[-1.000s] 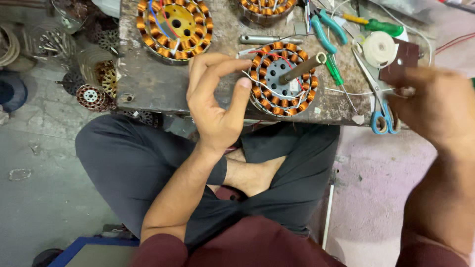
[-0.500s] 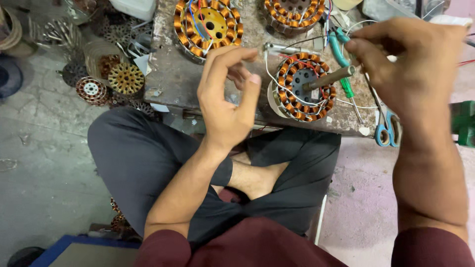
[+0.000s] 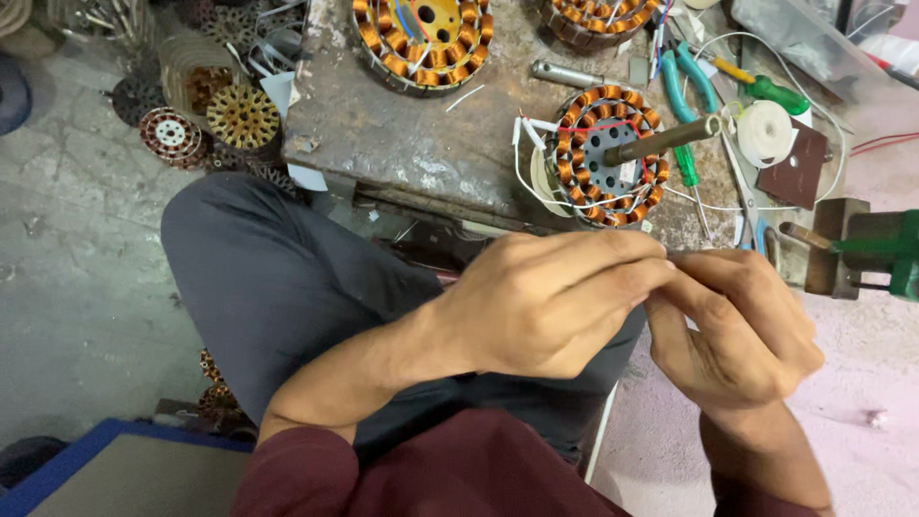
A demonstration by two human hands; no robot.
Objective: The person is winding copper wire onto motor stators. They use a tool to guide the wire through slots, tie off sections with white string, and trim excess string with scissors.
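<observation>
Pinching together over the lap, the left hand point(image 3: 536, 306) and right hand point(image 3: 737, 325) meet fingertip to fingertip just below the edge of the workbench point(image 3: 421, 144). Both hands are closed around something very thin where they touch; it is too small to make out, though it may be a wire end.

Directly above the hands, on the bench, sits a round stator point(image 3: 610, 155) wound with copper coils, a red wire lying across its top and white wires point(image 3: 525, 168) looping off its left side. A metal rod point(image 3: 661, 142) stands in its centre hole, tilted to the right. A second, larger copper-wound stator point(image 3: 421, 33) lies at the top of the bench, and part of a third point(image 3: 598, 17) shows at the upper edge.

Right of the near stator lie green-handled pliers point(image 3: 682, 91), a green screwdriver point(image 3: 766, 91), a white roll of tape point(image 3: 763, 132) and a flat dark-brown square piece point(image 3: 793, 165). A green tool point(image 3: 876, 251) rests at the far right. On the floor to the left are small round laminated cores point(image 3: 239, 115). No labels or packages are legible.
</observation>
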